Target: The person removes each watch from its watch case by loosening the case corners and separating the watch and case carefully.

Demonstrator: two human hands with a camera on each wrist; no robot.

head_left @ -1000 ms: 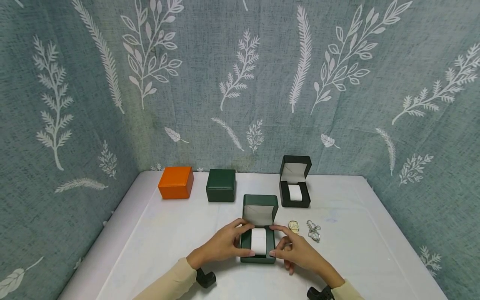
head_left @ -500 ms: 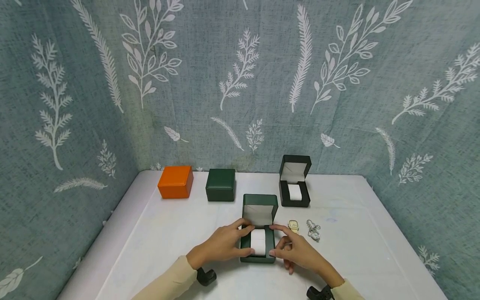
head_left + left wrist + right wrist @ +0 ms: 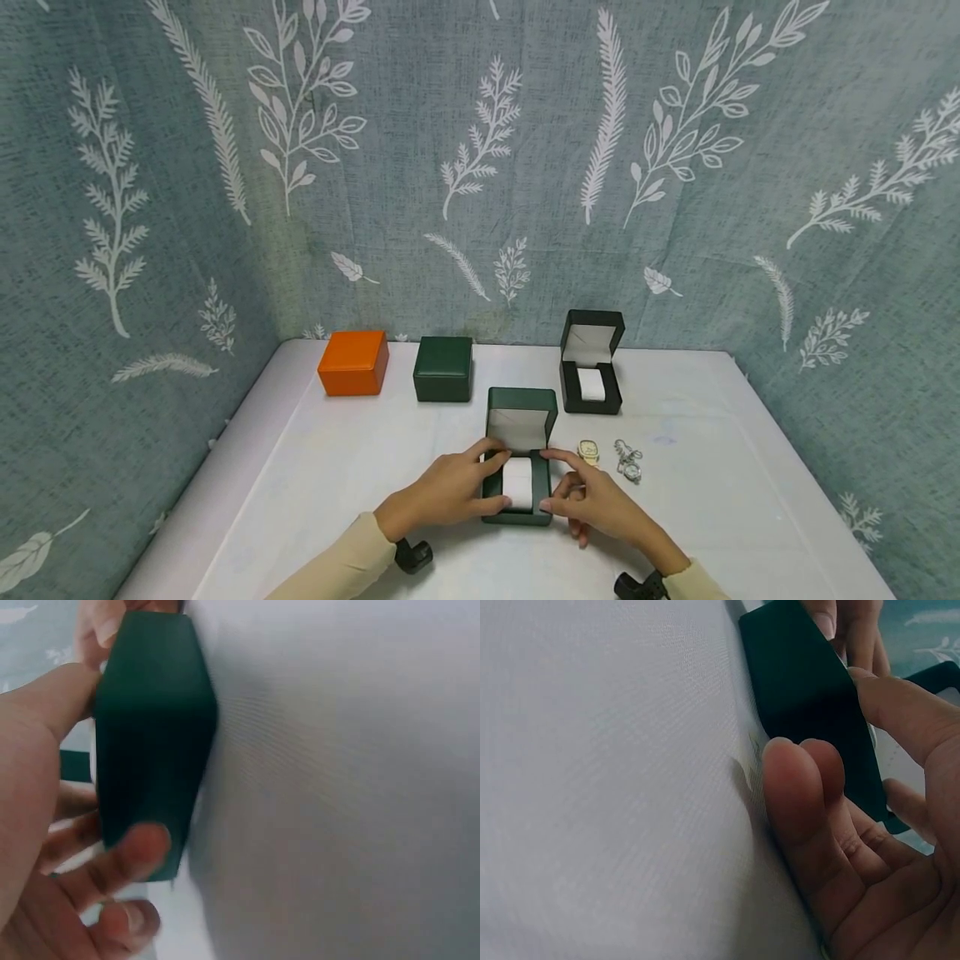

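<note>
In the head view a dark green watch box stands on the table with its lid raised. A white watch cushion sits inside its base. My left hand holds the base from the left, its thumb and fingertips over the rim beside the cushion. From the other side my right hand spans the right rim between thumb and index finger, its other fingers curled along the wall. Both wrist views show the green outer wall close up. A gold watch lies just beyond my right hand, and a silver watch is farther right.
Behind, a closed orange box and a closed green box stand at the left. An opened black watch box with a white cushion is at the back right. Patterned cloth walls in the white table.
</note>
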